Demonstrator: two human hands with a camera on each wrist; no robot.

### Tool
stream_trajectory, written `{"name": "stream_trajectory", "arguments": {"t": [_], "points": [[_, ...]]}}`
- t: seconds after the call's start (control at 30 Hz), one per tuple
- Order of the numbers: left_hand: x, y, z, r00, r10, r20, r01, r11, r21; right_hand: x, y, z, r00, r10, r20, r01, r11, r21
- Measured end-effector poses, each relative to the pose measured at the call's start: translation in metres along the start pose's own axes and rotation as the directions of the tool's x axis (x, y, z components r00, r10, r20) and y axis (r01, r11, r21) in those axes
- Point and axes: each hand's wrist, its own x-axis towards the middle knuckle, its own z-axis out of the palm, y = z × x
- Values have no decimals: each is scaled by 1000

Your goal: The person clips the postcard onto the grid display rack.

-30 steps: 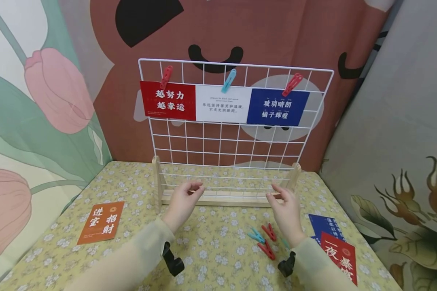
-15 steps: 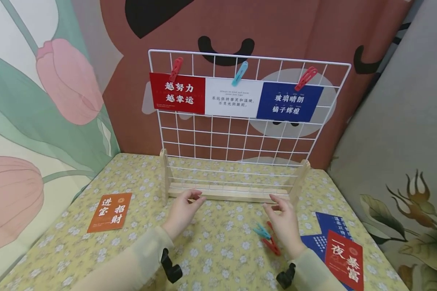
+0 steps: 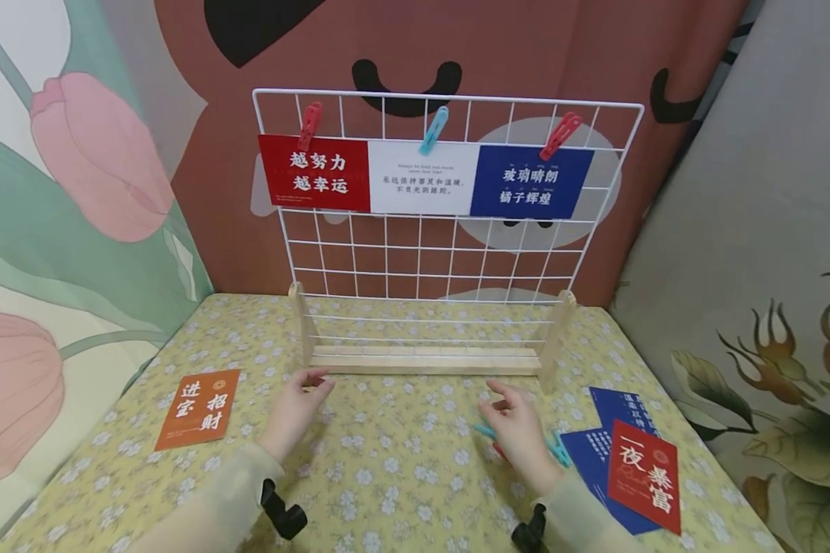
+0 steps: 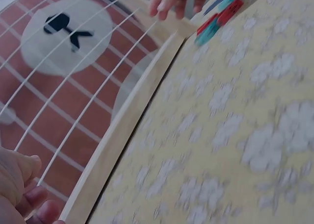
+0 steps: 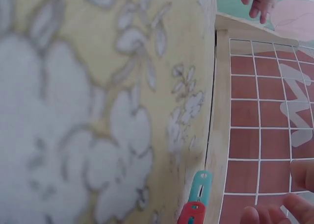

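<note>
Retreat is what I notice: the left hand (image 3: 294, 408) and right hand (image 3: 517, 421), loosely curled and empty, now sit just in front of the wooden base (image 3: 425, 361) they overlapped a second ago, while red card (image 3: 314, 173), white card (image 3: 420, 177) and blue card (image 3: 531, 184) stay clipped to the grid (image 3: 419, 246), apparently needing no handling.

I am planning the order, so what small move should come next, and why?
Probably the left hand should reach for the orange card: it lies loose near that hand, which holds nothing, while three cards hang clipped to the grid.
</note>
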Motion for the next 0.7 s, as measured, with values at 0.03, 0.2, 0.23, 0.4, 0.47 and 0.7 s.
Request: {"name": "stream_trajectory", "arguments": {"t": [0.03,0.2,0.23,0.4,0.47,0.7], "points": [[0,-3,-4,1000,-4,-11,4,1000,12,0,-1,1,1000,9,7,-9,1000,6],[2,-14,-30,998,-48,-40,50,997,55,-1,-1,3,999,39,33,-40,999,16],[1,-15,-36,997,-60,-49,63,995,72,-1,-2,4,999,36,35,-36,999,10],[2,-27,-64,988,-107,-110,119,987,105,-3,-4,8,1000,-3,25,4,999,-41],[3,-34,-76,984,-113,-140,130,985,115,-3,-5,9,1000,-4,24,5,999,-44],[8,-65,-113,924,-235,-301,283,951,128,-5,-4,11,1000,0,24,2,997,-76]]}}
